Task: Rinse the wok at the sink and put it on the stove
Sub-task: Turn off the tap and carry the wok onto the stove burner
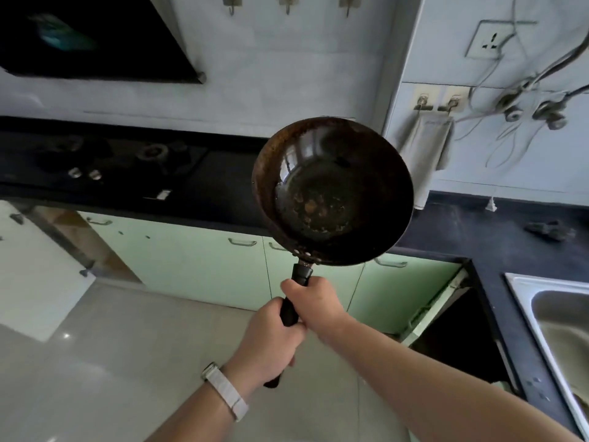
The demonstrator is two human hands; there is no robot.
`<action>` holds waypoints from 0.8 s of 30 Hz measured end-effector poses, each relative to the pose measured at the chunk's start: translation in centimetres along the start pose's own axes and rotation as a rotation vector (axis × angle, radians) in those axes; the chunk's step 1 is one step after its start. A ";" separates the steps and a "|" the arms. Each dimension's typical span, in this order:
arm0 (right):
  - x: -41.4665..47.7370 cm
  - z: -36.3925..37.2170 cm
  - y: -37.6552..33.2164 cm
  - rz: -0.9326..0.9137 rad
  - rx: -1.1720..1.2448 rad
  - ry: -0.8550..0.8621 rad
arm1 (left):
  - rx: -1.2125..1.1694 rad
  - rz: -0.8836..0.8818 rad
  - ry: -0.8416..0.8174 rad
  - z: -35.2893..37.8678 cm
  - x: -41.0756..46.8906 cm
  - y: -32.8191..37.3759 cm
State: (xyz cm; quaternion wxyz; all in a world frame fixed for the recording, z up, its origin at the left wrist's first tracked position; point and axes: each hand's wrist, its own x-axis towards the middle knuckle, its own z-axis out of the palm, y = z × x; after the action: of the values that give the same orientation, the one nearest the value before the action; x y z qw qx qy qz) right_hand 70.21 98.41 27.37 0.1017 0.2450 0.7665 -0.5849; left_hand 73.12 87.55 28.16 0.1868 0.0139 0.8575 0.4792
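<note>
A dark, rust-stained wok [334, 189] hangs in the air in front of me, tilted so its wet, speckled inside faces me. Both hands grip its long black handle: my right hand [314, 303] nearer the bowl, my left hand [271, 339] further down, with a pale watch strap on the wrist. The steel sink [522, 283] lies at the right edge, well right of the wok. The black gas stove [127, 157] sits in the dark counter at the left, beyond and left of the wok.
Green cabinets [191, 260] run under the dark counter [478, 231]; one door under the sink corner stands open. A grey cloth [420, 148] hangs on the wall behind the wok. Hoses, taps and a socket are on the right wall. A range hood [89, 36] is above the stove.
</note>
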 end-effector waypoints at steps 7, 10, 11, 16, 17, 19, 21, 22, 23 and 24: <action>0.3 11.8 -4.7 0.015 -0.049 -0.080 | -0.042 -0.052 0.051 -10.7 0.8 -5.9; 0.3 17.3 -6.7 0.006 -0.085 -0.100 | -0.052 -0.073 0.085 -15.5 1.0 -8.7; 0.3 19.1 -7.4 0.001 -0.101 -0.102 | -0.061 -0.075 0.093 -17.0 1.1 -9.6; 0.4 26.7 -9.8 -0.014 -0.134 -0.152 | -0.104 -0.100 0.131 -23.4 1.1 -13.5; 0.4 28.2 -10.2 -0.018 -0.140 -0.167 | -0.110 -0.108 0.140 -24.5 1.1 -14.3; 0.4 30.7 -11.0 -0.029 -0.162 -0.195 | -0.116 -0.119 0.157 -26.6 1.1 -15.7; 0.6 33.1 -11.6 -0.031 -0.182 -0.215 | -0.131 -0.138 0.178 -28.3 1.1 -16.8; 0.7 34.1 -11.9 -0.030 -0.190 -0.224 | -0.139 -0.152 0.189 -29.1 1.2 -17.3; 0.8 35.1 -12.1 -0.029 -0.197 -0.231 | -0.147 -0.167 0.199 -29.8 1.3 -17.8; 1.0 36.0 -12.3 -0.028 -0.203 -0.238 | -0.156 -0.181 0.207 -30.5 1.4 -18.1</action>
State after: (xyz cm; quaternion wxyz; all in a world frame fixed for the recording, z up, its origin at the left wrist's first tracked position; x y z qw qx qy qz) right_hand 58.56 62.21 26.74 0.2081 0.1517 0.8077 -0.5304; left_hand 64.43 53.15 27.07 0.1405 -0.1272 0.8301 0.5244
